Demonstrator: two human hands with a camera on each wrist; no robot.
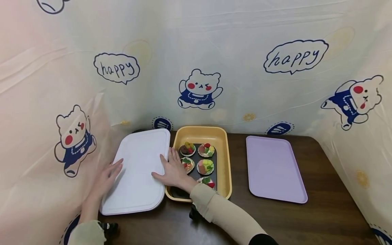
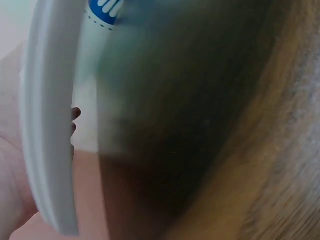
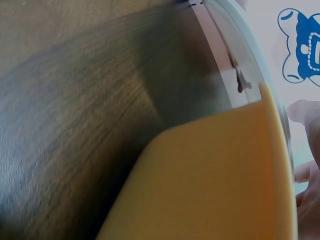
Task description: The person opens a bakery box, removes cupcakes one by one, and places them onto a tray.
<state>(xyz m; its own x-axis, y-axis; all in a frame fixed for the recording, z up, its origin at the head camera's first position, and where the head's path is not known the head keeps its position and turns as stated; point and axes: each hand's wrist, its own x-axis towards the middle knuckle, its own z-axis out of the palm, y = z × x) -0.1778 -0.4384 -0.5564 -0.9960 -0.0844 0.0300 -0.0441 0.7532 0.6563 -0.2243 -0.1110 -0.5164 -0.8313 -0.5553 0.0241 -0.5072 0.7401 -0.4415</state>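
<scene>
A white tray (image 1: 137, 173), apparently double-edged at its lower side, lies between both hands at the left. My left hand (image 1: 104, 180) grips its left edge, two digits spread over the top; in the left wrist view this hand (image 2: 12, 150) is beside the pale rim (image 2: 52, 120), with several small dark tips showing past it. My right hand (image 1: 176, 173) grips the right edge, thumb and a finger on top, reaching across a yellow tray (image 1: 229, 170). In the right wrist view the yellow wall (image 3: 210, 170) partly covers the scene. The undersides of both grips are mostly hidden.
Inside the yellow tray, small food-like pieces (image 1: 205, 166) sit on a dark sheet (image 1: 193, 146). A lilac tray (image 1: 275, 170) lies flat on the brown wooden table (image 1: 239, 204) at the right. A printed curtain (image 1: 245, 95) hangs behind and at both sides.
</scene>
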